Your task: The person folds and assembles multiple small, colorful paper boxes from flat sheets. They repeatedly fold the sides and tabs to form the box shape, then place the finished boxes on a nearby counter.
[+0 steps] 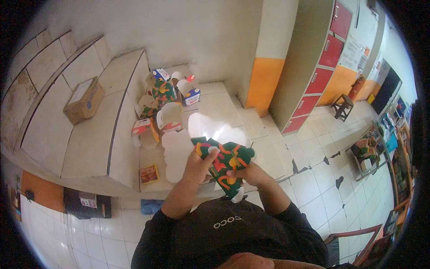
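I hold a green paper food carton [230, 154] with orange, red and yellow shapes between both hands, in front of my chest. Its white inner side fans out at the far end and catches bright light. My left hand [195, 167] grips the carton's left side, thumb on top. On its right side, my right hand [249, 174] is closed round the edge, thumb pressed on the printed face. Just left of the carton, a white cardboard blank [174, 154] lies on the tiled ledge [212, 96]. Several opened-out cartons [170, 115] stand clustered beyond it.
A small yellow and red packet [149, 174] lies near the ledge's front edge. A brown cardboard box [84, 101] sits on the tiled step at left. Red-doored lockers [320, 80], a dark stool [342, 107] and a low rack [369, 152] stand at right.
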Available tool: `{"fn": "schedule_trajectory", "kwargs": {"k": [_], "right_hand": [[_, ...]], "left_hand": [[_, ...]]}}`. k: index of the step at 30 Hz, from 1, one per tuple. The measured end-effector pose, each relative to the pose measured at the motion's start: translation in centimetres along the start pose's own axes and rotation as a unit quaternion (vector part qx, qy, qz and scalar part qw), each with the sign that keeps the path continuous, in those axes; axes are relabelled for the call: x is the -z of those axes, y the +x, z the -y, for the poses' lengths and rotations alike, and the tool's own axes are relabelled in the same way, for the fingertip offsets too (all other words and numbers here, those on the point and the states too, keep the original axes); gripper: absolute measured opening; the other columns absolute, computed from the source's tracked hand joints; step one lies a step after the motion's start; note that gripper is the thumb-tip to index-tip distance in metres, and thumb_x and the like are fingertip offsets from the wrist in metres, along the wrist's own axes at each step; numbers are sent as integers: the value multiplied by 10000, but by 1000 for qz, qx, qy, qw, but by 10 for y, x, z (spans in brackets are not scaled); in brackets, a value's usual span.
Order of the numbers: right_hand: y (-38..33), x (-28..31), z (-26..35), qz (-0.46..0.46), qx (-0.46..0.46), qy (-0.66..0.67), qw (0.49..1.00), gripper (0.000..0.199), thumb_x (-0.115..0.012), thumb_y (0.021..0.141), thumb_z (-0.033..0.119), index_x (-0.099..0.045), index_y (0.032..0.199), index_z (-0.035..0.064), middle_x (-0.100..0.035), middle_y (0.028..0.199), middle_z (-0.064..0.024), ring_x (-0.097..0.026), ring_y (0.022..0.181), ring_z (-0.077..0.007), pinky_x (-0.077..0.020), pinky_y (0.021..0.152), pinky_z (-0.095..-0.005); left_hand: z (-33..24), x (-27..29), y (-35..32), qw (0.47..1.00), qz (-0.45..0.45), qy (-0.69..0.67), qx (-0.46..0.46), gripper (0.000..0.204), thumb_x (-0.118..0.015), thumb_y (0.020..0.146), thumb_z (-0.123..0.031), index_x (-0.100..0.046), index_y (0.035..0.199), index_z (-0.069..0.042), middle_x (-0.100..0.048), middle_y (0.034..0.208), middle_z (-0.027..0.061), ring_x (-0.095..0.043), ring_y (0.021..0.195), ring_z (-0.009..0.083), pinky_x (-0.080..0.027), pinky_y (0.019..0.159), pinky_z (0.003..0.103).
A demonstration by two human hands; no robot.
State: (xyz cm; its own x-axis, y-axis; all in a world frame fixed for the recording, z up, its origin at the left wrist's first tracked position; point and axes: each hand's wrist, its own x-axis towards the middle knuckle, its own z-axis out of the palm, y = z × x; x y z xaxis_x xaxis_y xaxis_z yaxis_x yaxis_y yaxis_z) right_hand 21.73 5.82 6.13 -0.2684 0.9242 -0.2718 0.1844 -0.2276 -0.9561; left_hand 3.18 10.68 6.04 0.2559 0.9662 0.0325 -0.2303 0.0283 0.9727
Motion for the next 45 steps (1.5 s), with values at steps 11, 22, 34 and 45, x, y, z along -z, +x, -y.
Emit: {"fn": "schedule_trajectory", "kwargs": {"k": [11, 22, 34, 45], "right_hand": [[-1, 13, -5, 25, 9, -19, 999, 297, -703, 739, 296, -604, 868, 47, -580, 652, -30, -522, 495, -125, -409, 426, -263], [1, 14, -18, 5, -2, 162, 987, 467, -718, 731, 187, -524, 1116, 9, -607, 952, -74, -586, 836, -164, -465, 718, -254], [-21, -20, -13, -199, 166, -584, 769, 730, -640, 748, 358, -306, 1309, 33, -439, 1263, -158, -361, 1227, -294, -191, 1004, -584], [-13, -7, 2, -220, 216, -624, 718, 345, -589, 765, 237, -558, 1049, 43, -549, 1078, -123, -476, 1095, -237, -205, 979, -629]], "left_hand": [[-15, -4, -8, 1000, -25, 2, -19, 403, -523, 877, -370, -594, 873, 26, -616, 764, 58, -568, 652, 120, -453, 594, 272], [7, -5, 1, 996, -80, -42, 10, 358, -503, 895, -319, -573, 915, 31, -612, 850, 71, -588, 733, 134, -472, 645, 267], [13, 12, 17, 963, -255, 39, -78, 356, -491, 900, -277, -563, 929, 71, -613, 858, 102, -591, 743, 172, -462, 643, 301], [3, 7, 22, 962, -265, -23, -59, 342, -517, 881, -264, -570, 951, 66, -605, 865, 104, -570, 728, 184, -439, 665, 300]]}}
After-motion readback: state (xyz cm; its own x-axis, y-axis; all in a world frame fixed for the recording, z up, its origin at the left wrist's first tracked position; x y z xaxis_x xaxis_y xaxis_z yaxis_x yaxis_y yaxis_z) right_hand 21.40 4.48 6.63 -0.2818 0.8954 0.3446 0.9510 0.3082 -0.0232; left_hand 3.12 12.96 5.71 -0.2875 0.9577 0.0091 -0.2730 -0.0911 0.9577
